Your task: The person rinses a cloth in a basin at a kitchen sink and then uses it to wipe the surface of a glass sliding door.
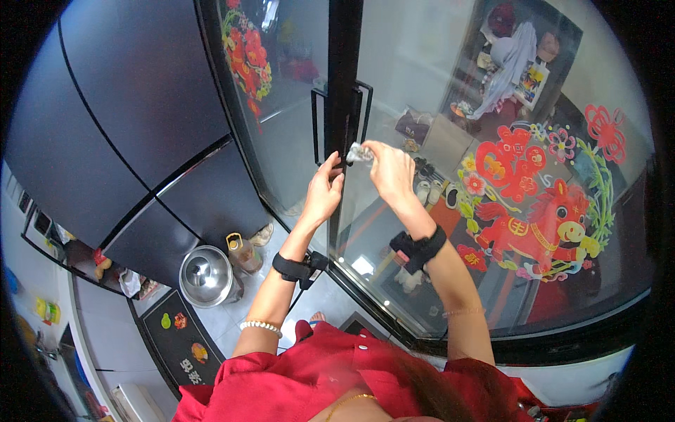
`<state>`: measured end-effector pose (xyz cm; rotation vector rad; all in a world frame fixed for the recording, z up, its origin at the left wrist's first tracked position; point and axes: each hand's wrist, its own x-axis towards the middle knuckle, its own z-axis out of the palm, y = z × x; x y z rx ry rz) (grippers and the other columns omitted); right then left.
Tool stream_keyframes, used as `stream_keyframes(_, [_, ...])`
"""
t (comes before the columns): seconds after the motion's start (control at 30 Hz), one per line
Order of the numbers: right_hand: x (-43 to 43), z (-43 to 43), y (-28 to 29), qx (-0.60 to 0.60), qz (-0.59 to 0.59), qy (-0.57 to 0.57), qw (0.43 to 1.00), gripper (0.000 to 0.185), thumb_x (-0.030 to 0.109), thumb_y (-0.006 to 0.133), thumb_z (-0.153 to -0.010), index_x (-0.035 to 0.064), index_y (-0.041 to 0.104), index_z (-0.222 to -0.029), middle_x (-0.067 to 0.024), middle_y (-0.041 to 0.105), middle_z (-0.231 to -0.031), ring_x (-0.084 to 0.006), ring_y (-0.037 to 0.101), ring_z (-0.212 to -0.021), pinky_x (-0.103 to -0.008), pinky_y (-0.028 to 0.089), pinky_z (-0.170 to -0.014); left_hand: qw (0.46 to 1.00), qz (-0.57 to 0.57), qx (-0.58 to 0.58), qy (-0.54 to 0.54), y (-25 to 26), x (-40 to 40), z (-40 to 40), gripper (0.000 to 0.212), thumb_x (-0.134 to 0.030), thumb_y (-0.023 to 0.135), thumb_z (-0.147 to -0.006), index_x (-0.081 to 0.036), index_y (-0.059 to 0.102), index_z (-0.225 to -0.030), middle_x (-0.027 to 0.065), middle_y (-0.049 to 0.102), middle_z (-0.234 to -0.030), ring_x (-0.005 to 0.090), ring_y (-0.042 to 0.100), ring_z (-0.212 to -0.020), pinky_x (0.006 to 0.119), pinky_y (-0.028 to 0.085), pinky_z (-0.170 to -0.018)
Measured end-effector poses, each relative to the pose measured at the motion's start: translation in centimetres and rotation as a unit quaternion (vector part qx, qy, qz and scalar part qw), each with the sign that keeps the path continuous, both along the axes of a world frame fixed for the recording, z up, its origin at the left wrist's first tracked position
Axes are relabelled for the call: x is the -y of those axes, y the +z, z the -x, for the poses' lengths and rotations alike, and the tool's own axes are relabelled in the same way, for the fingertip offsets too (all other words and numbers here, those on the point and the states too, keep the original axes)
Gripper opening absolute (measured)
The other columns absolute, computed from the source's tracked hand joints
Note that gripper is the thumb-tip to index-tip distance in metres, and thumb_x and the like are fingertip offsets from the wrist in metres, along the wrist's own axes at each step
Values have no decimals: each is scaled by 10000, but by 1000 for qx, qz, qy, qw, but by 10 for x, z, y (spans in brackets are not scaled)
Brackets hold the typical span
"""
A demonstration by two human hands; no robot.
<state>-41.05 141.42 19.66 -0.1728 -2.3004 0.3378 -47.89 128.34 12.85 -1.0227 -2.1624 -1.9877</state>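
My right hand [393, 170] pinches a small crumpled grey-and-white wad [359, 153], perhaps cloth or plastic, between thumb and fingers. It is held before the black door frame [344, 63], close to the lower ends of the black bar handles [317, 126]. My left hand [324, 191] is raised beside the same frame with fingers apart and nothing visible in it; whether its fingertips touch the frame, I cannot tell. Behind my right hand is a glass door panel [401, 63] with a red horse decal [532, 227]. Both wrists wear black straps.
Left of the door stands a dark refrigerator [137, 79]. On the tiled floor are a shiny metal bin [205, 277] and a plastic bottle [245, 254] with a yellow handle. A dark patterned mat [176, 337] lies lower left. Shoes [430, 191] show through the glass.
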Motion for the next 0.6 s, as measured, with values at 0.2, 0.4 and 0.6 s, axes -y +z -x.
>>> stream_keyframes(0.2, [-5,-39,-15,6,249,104,963,188,62,574,-839,78,661,-1005,-122,633,-825,-226,642,-717,-325,478,-641,950,-145,180,-211,26,-7,-36,367,-37,584,-876,2,508,-1233,76,622,-1019,125,603,-847,240,494,-720])
stream_keyframes(0.4, [1,-39,-50,-66,525,122,840,259,95,642,-847,-31,545,-1052,-91,624,-842,-124,599,-713,-254,487,-659,983,-138,116,-45,24,-19,-40,194,-50,629,-851,28,621,-1028,56,650,-876,103,607,-762,248,505,-735])
stream_keyframes(0.6, [12,-34,-34,-126,557,248,783,339,91,667,-830,-49,567,-1123,-118,612,-999,-163,630,-909,-256,501,-791,975,-5,-210,70,35,-19,-52,241,34,605,-793,5,610,-1032,79,646,-969,116,597,-840,267,479,-767])
